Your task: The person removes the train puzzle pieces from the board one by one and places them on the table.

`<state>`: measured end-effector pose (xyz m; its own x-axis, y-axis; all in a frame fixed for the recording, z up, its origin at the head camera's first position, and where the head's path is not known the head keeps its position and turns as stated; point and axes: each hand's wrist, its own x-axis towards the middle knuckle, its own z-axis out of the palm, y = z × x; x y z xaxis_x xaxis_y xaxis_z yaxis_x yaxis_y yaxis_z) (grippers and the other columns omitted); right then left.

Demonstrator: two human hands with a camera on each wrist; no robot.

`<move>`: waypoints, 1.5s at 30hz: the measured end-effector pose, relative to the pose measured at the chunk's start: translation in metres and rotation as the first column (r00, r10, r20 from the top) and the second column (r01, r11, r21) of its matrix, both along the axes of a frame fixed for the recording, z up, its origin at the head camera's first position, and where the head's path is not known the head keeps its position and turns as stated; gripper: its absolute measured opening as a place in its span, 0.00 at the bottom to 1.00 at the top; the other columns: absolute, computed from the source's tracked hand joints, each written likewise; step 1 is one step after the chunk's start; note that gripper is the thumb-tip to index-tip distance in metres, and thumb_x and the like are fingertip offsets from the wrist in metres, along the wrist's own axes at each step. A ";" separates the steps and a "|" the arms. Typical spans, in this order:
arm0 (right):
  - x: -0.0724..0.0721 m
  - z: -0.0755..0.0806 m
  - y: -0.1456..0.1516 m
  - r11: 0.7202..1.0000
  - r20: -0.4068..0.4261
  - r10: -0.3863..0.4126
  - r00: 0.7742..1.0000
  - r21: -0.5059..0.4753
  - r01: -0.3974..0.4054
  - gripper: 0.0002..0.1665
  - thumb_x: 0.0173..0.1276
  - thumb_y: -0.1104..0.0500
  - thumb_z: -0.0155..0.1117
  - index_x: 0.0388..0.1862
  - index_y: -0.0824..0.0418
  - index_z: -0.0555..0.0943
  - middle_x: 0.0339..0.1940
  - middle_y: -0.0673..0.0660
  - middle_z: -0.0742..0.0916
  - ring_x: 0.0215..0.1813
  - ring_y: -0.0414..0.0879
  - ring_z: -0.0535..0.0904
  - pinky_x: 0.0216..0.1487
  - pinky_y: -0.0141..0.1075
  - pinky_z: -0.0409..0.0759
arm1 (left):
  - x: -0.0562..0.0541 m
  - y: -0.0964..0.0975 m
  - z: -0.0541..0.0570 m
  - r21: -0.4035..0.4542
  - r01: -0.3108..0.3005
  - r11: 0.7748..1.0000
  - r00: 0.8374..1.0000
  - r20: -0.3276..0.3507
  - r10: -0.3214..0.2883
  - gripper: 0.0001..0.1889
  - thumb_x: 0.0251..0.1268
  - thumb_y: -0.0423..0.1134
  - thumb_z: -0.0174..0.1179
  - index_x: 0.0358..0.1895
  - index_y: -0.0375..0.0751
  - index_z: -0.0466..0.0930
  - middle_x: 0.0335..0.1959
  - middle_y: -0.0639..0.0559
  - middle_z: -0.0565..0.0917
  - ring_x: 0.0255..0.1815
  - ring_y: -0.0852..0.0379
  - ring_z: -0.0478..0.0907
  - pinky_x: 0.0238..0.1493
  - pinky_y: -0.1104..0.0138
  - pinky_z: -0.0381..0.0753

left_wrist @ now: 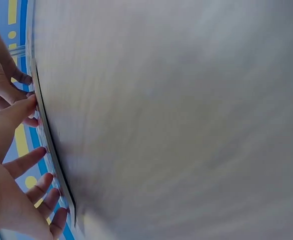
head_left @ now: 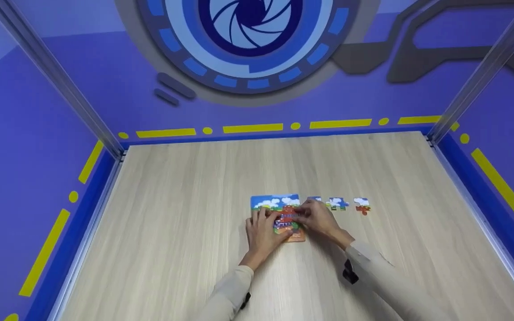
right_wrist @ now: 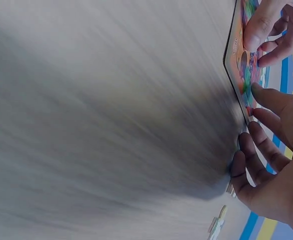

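A colourful jigsaw puzzle [head_left: 296, 237] lies in its flat tray, with blue sky and clouds at the top, a red picture in the middle and an orange lower border. My left hand [head_left: 263, 232] rests over its left and lower part, fingers spread and fingertips touching the surface. At the right edge, my right hand [head_left: 321, 218] pinches a puzzle piece [right_wrist: 250, 104] between thumb and index finger, right against the picture; the fingers hide most of the piece. In the right wrist view the other fingers of that hand are loosely bent beside the tray.
To the right lie loose puzzle pieces: a cloud piece [head_left: 337, 203], a piece with cloud and red [head_left: 362, 205], and one partly behind the right hand [head_left: 314, 198]. The pale wooden table [head_left: 172, 223] is bounded by blue-purple walls [head_left: 83, 80] with metal posts at the corners.
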<state>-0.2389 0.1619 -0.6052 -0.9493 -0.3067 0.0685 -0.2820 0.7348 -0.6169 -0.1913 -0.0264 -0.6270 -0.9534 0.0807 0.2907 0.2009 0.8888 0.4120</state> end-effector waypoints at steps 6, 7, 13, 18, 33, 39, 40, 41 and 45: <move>0.001 0.000 0.001 1.000 0.041 -0.014 0.999 0.021 0.013 0.19 0.61 0.57 0.78 0.48 0.65 0.89 0.40 0.56 0.84 0.40 0.45 0.79 0.41 0.37 0.81 | 0.001 0.003 -0.001 -0.010 -0.005 1.000 1.000 0.012 0.005 0.33 0.48 0.67 0.73 0.56 0.54 0.85 0.54 0.50 0.80 0.57 0.49 0.72 0.51 0.52 0.69; 0.001 0.001 0.001 1.000 0.046 -0.019 0.999 0.020 0.018 0.18 0.60 0.57 0.78 0.47 0.65 0.89 0.40 0.56 0.84 0.40 0.45 0.79 0.41 0.38 0.81 | 0.001 0.004 0.000 -0.013 -0.004 1.000 1.000 0.014 0.004 0.32 0.48 0.67 0.73 0.56 0.54 0.85 0.54 0.50 0.80 0.57 0.49 0.72 0.51 0.52 0.69; -0.004 0.005 -0.003 0.999 0.083 -0.037 0.996 0.021 0.036 0.17 0.59 0.58 0.79 0.44 0.65 0.88 0.37 0.57 0.84 0.37 0.45 0.77 0.39 0.37 0.75 | 0.001 0.003 0.001 -0.021 -0.009 1.000 1.000 0.014 0.009 0.33 0.47 0.66 0.74 0.56 0.55 0.85 0.54 0.50 0.80 0.57 0.48 0.72 0.50 0.53 0.68; -0.007 0.009 -0.008 0.998 0.139 -0.063 0.988 0.035 0.058 0.17 0.59 0.58 0.79 0.45 0.64 0.86 0.38 0.56 0.82 0.37 0.44 0.74 0.38 0.36 0.72 | -0.001 0.002 0.002 -0.037 -0.012 0.999 1.000 0.000 0.012 0.32 0.48 0.65 0.74 0.56 0.55 0.85 0.54 0.50 0.80 0.57 0.48 0.72 0.50 0.52 0.69; -0.002 0.009 -0.007 0.993 0.206 -0.032 0.978 -0.104 0.055 0.13 0.68 0.65 0.70 0.49 0.64 0.80 0.33 0.55 0.83 0.34 0.42 0.73 0.33 0.30 0.69 | -0.001 0.003 0.008 -0.004 -0.008 1.000 0.998 0.064 0.008 0.35 0.47 0.63 0.76 0.58 0.49 0.85 0.57 0.46 0.80 0.61 0.45 0.72 0.52 0.45 0.71; -0.001 0.009 -0.003 0.979 0.214 0.008 0.977 -0.200 0.036 0.09 0.71 0.68 0.65 0.48 0.66 0.79 0.35 0.59 0.86 0.34 0.44 0.77 0.33 0.29 0.72 | -0.003 0.003 0.009 -0.014 -0.003 1.000 0.998 0.070 0.004 0.35 0.47 0.64 0.76 0.57 0.48 0.85 0.57 0.45 0.81 0.60 0.45 0.72 0.53 0.44 0.72; -0.001 0.010 -0.002 0.977 0.210 0.017 0.978 -0.212 0.028 0.08 0.71 0.68 0.64 0.48 0.67 0.79 0.35 0.60 0.86 0.34 0.45 0.78 0.33 0.29 0.72 | -0.003 0.003 0.009 -0.020 -0.002 1.000 0.997 0.073 0.004 0.35 0.47 0.64 0.75 0.57 0.48 0.85 0.57 0.46 0.80 0.60 0.45 0.72 0.53 0.44 0.72; -0.001 0.010 -0.001 0.975 0.211 0.022 0.977 -0.222 0.026 0.07 0.72 0.69 0.63 0.47 0.68 0.79 0.35 0.61 0.86 0.34 0.46 0.79 0.32 0.29 0.73 | -0.003 0.003 0.009 -0.023 -0.002 1.000 0.997 0.075 0.003 0.35 0.47 0.64 0.75 0.58 0.48 0.84 0.57 0.46 0.80 0.60 0.45 0.72 0.52 0.45 0.72; 0.000 0.014 0.003 0.969 0.228 0.010 0.973 -0.243 0.047 0.07 0.74 0.69 0.61 0.48 0.67 0.79 0.37 0.62 0.86 0.35 0.48 0.80 0.31 0.29 0.74 | -0.002 0.003 0.010 -0.039 -0.002 0.999 0.996 0.087 0.005 0.37 0.48 0.65 0.74 0.59 0.49 0.83 0.57 0.46 0.79 0.61 0.44 0.72 0.52 0.45 0.71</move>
